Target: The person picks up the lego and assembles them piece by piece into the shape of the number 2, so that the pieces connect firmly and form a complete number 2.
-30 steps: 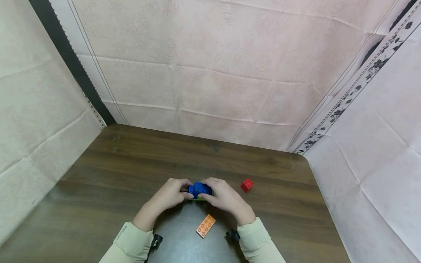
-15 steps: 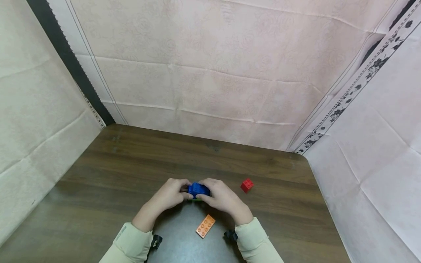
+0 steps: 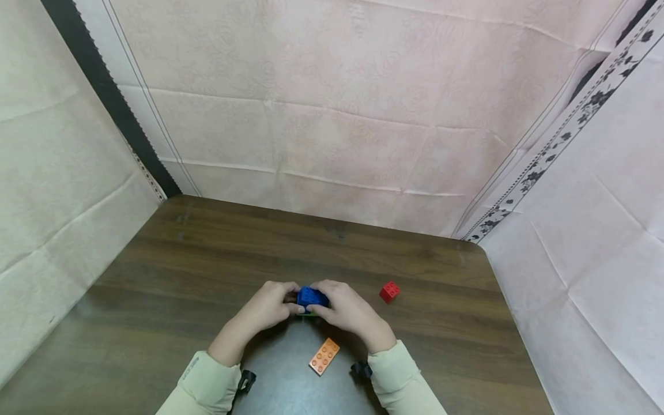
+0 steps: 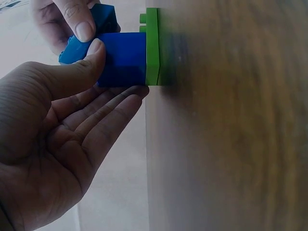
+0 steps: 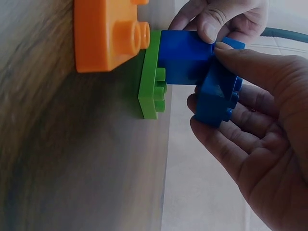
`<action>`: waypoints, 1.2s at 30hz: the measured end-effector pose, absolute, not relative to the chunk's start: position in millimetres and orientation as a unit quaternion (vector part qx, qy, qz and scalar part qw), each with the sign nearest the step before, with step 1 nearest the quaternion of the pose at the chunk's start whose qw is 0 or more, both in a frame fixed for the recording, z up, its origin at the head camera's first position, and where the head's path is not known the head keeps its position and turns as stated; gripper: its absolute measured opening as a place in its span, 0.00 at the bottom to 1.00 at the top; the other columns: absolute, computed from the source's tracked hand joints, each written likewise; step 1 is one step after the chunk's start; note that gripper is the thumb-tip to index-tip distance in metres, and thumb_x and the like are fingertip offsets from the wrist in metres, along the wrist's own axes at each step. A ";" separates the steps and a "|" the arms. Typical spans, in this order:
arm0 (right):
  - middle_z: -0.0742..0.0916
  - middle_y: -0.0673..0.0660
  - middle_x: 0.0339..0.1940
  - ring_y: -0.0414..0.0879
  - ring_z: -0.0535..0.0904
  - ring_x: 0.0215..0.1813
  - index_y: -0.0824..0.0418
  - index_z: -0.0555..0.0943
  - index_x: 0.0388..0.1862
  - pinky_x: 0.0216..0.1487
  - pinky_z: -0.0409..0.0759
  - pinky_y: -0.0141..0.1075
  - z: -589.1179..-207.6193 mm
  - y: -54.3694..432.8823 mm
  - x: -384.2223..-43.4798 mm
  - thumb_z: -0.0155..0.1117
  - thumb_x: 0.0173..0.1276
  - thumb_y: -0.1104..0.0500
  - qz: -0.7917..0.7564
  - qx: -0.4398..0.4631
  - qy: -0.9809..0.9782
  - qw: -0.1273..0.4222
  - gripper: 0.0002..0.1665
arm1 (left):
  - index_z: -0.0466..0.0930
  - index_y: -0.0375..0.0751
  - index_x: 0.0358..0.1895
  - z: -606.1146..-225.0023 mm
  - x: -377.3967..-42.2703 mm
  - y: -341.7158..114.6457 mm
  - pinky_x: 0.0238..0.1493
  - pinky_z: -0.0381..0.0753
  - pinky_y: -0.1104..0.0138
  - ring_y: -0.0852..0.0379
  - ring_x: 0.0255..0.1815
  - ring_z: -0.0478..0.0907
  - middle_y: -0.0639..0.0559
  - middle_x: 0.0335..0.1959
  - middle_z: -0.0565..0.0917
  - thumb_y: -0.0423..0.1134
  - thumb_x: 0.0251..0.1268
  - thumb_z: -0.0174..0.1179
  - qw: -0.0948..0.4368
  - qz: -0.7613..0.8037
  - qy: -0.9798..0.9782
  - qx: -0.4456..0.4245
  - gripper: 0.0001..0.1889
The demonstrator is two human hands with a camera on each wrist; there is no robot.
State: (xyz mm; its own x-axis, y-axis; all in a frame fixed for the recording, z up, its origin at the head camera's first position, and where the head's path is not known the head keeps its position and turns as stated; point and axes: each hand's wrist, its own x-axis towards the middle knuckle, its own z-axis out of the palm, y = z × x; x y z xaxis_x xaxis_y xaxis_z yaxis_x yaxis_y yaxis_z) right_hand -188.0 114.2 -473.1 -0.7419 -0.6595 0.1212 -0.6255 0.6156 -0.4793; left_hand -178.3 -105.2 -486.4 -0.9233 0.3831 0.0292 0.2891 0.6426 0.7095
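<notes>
A green toy brick plate (image 5: 148, 82) lies on the table, and a dark blue brick (image 4: 122, 57) stands at one end of its studs. My left hand (image 3: 267, 305) grips the dark blue brick, thumb on one side and fingers on the other. With thumb and fingertips my right hand (image 3: 350, 310) pinches a lighter blue brick (image 5: 214, 96), which sits askew at the top of the dark blue one. The lighter brick's end reaches out over bare green studs in the right wrist view. In the head view the fingers cover much of both bricks.
An orange brick (image 3: 324, 357) with several studs lies on the wooden table (image 3: 218, 253), nearer the body than the hands. To the right of the right hand sits a small red brick (image 3: 389, 292). Pale cloth walls (image 3: 332, 115) close off the back and both sides.
My right hand has shifted slightly left with the lighter blue brick, closer to the left hand. The left hand, orange brick and red brick stay in place.
</notes>
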 end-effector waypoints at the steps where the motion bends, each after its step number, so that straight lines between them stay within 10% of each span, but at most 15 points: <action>1: 0.85 0.51 0.55 0.39 0.81 0.52 0.57 0.79 0.62 0.55 0.81 0.39 -472.8 113.9 -188.1 0.65 0.73 0.48 -0.253 -0.357 0.898 0.034 0.24 | 0.85 0.43 0.45 -486.2 -178.4 -105.1 0.38 0.82 0.63 0.64 0.35 0.81 0.54 0.37 0.86 0.38 0.62 0.71 0.062 0.380 0.904 0.186 0.10; 36: 0.87 0.51 0.53 0.39 0.81 0.49 0.58 0.81 0.61 0.54 0.81 0.37 -457.7 100.6 -188.4 0.68 0.72 0.50 -0.199 -0.353 0.912 0.057 0.23 | 0.85 0.43 0.43 -487.9 -178.8 -103.9 0.39 0.83 0.61 0.62 0.34 0.80 0.55 0.35 0.85 0.36 0.61 0.72 0.067 0.390 0.905 0.156 0.09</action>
